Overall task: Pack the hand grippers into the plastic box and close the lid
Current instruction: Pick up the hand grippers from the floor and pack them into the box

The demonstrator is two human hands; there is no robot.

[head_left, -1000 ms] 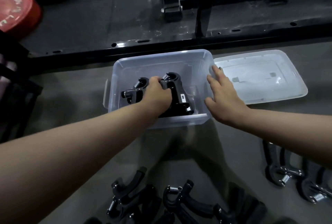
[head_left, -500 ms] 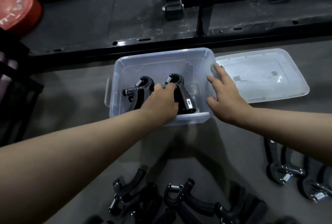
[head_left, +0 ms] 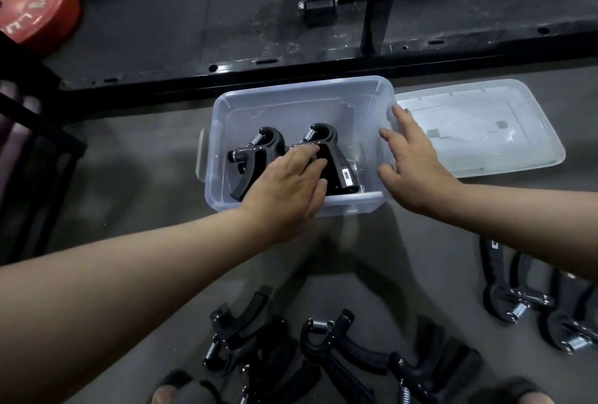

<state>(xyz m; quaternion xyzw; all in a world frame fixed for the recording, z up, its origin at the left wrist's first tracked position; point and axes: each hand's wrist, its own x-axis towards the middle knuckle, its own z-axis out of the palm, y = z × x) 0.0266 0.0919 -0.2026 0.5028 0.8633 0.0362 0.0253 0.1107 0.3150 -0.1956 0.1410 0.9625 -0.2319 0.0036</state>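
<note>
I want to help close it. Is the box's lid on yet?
No, off. The lid lies flat on the floor beside the open plastic box.

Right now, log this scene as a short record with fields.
box: clear plastic box, open, on the floor
in box: two black hand grippers, side by side
lid: lid off, flat on the floor right of the box
left hand: left hand resting fingers on the grippers
right hand: right hand flat against the box's right wall
unpacked: loose grippers on the near floor
</note>
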